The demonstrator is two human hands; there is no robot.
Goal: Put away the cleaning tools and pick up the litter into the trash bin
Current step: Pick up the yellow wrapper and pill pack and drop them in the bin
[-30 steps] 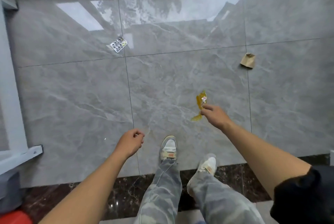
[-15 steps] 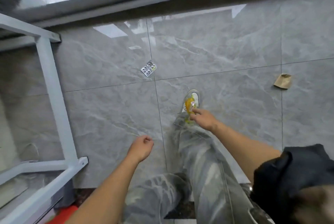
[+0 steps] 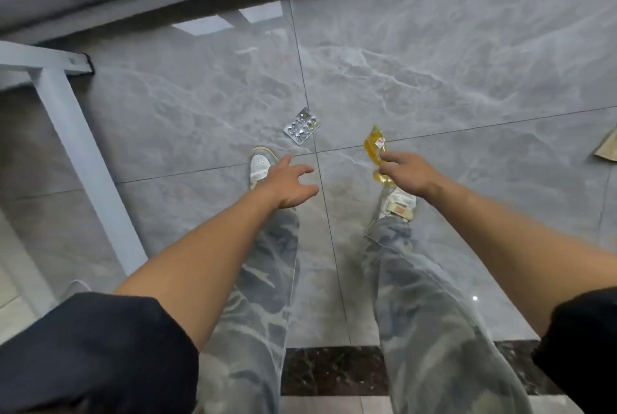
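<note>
Where my right grip point(image 3: 405, 173) closes, its fingertips pinch the lower half of a yellow wrapper point(image 3: 374, 145): a crumpled, translucent amber sachet with a small white-and-red label, its upper end standing past the fingertips. The thumb is hidden behind the sachet. My left grip point(image 3: 288, 185) holds nothing; its fingers are spread and lightly bent, palm down, over the toe of the left shoe point(image 3: 259, 164). A blister pack point(image 3: 302, 126), silver foil with two rows of pockets, some of them greenish, lies flat on the grey marbled floor point(image 3: 467, 79) just beyond the left grip and to the left of the wrapper, beside the crossing of the tile joints. It touches neither grip. A brown paper scrap point(image 3: 606, 149) lies at the right edge of the view, well apart from the right grip and partly cut off. The right shoe point(image 3: 399, 205) shows beneath the right wrist. A white metal frame point(image 3: 83, 163) stands at the left, and a dark stone strip point(image 3: 334, 370) borders the near tiles.
</note>
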